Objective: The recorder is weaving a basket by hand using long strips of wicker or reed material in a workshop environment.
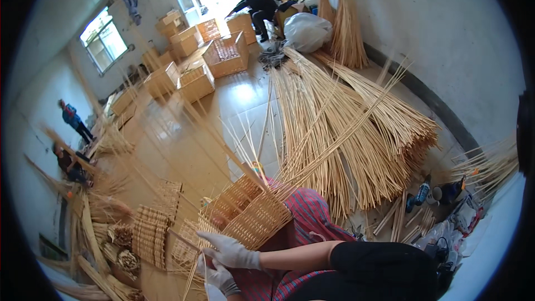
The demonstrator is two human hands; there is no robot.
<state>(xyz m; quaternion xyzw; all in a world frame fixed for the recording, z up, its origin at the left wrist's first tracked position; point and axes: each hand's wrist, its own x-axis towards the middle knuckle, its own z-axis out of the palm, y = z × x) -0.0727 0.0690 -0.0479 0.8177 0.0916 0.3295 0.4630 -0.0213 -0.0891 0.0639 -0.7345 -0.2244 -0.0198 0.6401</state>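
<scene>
Saw a ribbed woven piece (150, 237) well left of the basket (262, 218), with a thin strip (183, 240) between, reaching toward the right grip. Found the left grip (220, 276), gloved, below the basket's lower left corner; could not tell whether parted or clamped. Found the right grip (229, 249) nearer, just under that corner, fingers bent; could not tell any clamping. Saw the basket tilted, up and right of both grips, against plaid cloth (309, 212); right of the basket, saw spread rods (356, 145).
</scene>
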